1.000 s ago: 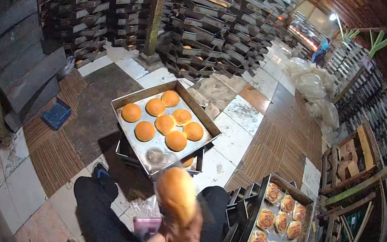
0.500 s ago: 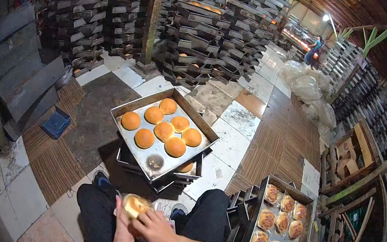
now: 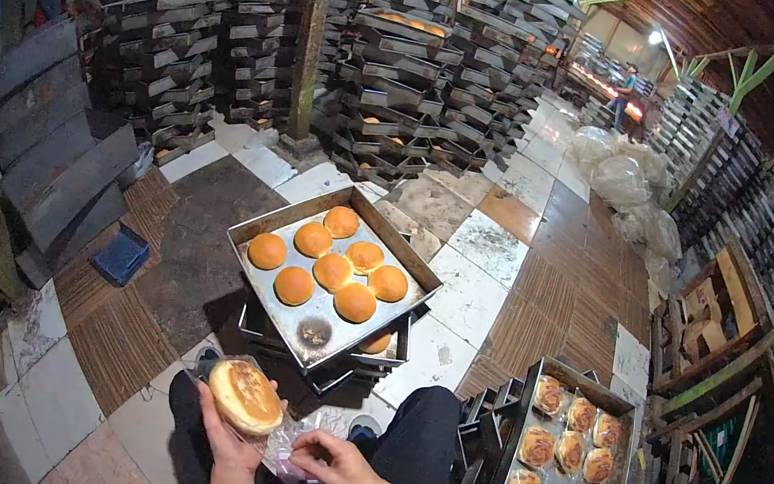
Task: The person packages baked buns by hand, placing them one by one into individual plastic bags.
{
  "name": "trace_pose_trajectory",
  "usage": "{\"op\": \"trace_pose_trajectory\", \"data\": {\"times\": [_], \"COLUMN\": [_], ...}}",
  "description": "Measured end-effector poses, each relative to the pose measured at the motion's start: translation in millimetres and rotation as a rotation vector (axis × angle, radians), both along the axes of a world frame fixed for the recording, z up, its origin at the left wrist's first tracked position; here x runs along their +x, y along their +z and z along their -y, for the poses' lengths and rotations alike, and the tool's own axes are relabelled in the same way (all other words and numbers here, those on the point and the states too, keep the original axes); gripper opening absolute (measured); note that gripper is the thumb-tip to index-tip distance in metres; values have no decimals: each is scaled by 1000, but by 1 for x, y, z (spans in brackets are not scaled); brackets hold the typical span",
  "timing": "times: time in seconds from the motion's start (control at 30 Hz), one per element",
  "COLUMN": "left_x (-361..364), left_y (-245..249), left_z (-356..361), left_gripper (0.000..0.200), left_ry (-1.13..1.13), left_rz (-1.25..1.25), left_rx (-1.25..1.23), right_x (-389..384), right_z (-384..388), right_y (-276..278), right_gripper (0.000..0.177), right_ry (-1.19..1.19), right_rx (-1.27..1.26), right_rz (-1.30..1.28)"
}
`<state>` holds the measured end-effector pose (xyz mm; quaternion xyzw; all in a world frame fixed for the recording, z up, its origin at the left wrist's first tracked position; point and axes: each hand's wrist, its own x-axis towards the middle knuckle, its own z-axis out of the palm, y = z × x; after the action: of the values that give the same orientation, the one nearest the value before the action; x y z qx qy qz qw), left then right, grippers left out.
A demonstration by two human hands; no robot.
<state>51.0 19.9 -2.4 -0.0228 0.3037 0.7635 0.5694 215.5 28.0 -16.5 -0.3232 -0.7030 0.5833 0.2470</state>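
A bun (image 3: 246, 396) in clear plastic, its browned flat side showing, rests in my left hand (image 3: 226, 440) above my lap. My right hand (image 3: 336, 465) is just right of it, fingers pinched at a clear plastic bag (image 3: 301, 477) lying over my lap. In front of my knees, a square metal tray (image 3: 261, 303) holds several unwrapped golden buns (image 3: 333, 271) and tops a stack of trays. Beside my right knee, another tray (image 3: 620, 462) holds several wrapped buns with dark swirls (image 3: 569, 451).
Tall stacks of metal trays (image 3: 396, 91) stand behind a post (image 3: 312, 38). A blue container (image 3: 120, 254) sits on the floor at the left. Large clear bags (image 3: 621, 173) and a wooden crate (image 3: 716, 304) are at the right. A person (image 3: 622, 97) stands far back.
My left hand has turned the wrapped bun so its flat side shows. My right hand has come off the bun and moved right, to the plastic bag. The view has shifted slightly.
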Motion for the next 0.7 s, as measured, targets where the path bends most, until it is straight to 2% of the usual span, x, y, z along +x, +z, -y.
{"op": "trace_pose_trajectory", "data": {"times": [0.03,0.07,0.1,0.17,0.2,0.23,0.3,0.33,0.37,0.43,0.47,0.5,0.53,0.57,0.6,0.63,0.67,0.7], "left_x": [1,-2,0,1,3,2,-5,-11,-25,-49,-50,-34,-5,13,17,18,17,12], "left_y": [1,-4,-7,-8,-6,-11,-28,-30,-40,-44,-31,-22,-10,3,25,39,30,11], "left_z": [2,1,1,-1,-2,-3,-8,-12,-15,-14,-14,-5,4,13,29,41,44,49], "left_gripper": [71,68,68,64,59,59,53,48,52,54,57,57,57,57,47,38,38,55], "left_ry": [8,20,19,30,66,68,69,51,113,175,269,270,198,122,-246,-600,-592,-427], "left_rz": [-1,55,56,69,96,95,-18,44,-75,57,121,123,-198,-520,-133,269,276,34], "left_rx": [-26,-31,-33,-40,-70,-70,-145,-34,-95,40,-77,-82,-35,17,-22,-60,-63,-48], "right_x": [1,1,2,-1,-3,-7,-15,-11,-6,10,17,23,28,24,19,10,8,4], "right_z": [3,1,1,-2,1,6,20,32,44,40,21,1,-7,-30,-41,-45,-44,-42], "right_y": [3,-6,-14,-18,-17,-12,0,4,15,51,40,26,28,19,33,33,39,46], "right_gripper": [22,20,20,19,22,22,22,25,30,18,25,38,73,107,106,92,81,69], "right_ry": [17,52,51,44,97,98,565,911,1228,1236,970,699,243,114,74,60,-10,-83], "right_rx": [127,377,376,720,616,616,226,82,-76,-297,-212,-125,291,484,483,443,142,-159], "right_rz": [-26,11,12,268,450,449,531,161,-235,-151,-7,129,112,32,-16,-217,-220,-224]}}
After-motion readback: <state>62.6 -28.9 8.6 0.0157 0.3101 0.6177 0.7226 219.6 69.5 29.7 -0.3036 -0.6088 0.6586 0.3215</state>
